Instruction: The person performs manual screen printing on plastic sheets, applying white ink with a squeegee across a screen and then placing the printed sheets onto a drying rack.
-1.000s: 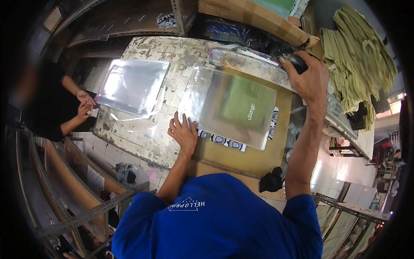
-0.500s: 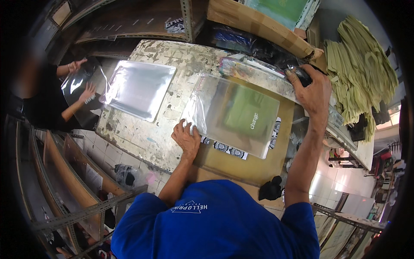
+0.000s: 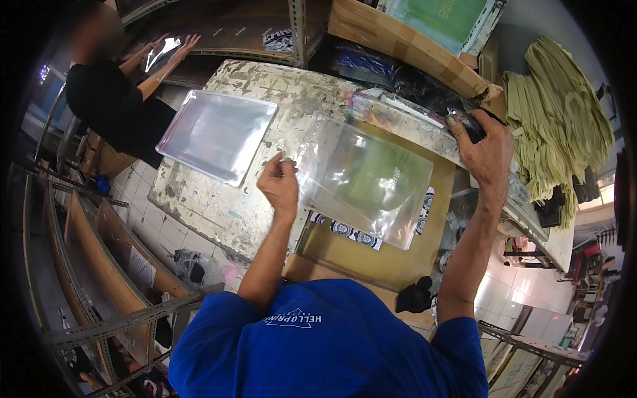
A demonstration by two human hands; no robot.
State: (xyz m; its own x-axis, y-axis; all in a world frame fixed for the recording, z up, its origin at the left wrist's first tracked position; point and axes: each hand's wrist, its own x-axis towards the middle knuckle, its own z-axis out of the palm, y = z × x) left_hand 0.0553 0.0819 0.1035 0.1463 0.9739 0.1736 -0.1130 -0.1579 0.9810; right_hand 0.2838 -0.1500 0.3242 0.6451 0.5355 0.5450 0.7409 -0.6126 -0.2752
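Observation:
My left hand (image 3: 279, 186) is raised beside the left edge of a clear plastic sheet (image 3: 361, 219), its fingers pinched on that edge. The sheet lies over a green panel (image 3: 378, 169) with white lettering, on a yellowish board. Black-and-white patterned paper (image 3: 355, 233) pokes out below the sheet. At the far right corner of the work, my right hand (image 3: 488, 147) curls round a dark object (image 3: 468, 126), whose kind I cannot make out. To the left lies a stack of clear plastic sheets (image 3: 219, 136).
A paint-stained table (image 3: 199, 179) carries the work. Behind it stands a cardboard box (image 3: 405, 50). Green cloth strips (image 3: 557, 126) hang at the right, and metal-framed shelves (image 3: 113, 252) stand at the lower left. A co-worker in black (image 3: 106, 93) holds a shiny sheet near the back shelf.
My left hand has risen from lying flat on the sheet to pinching its left edge, which now looks lifted. My right hand stays put. The co-worker has moved toward the back shelf.

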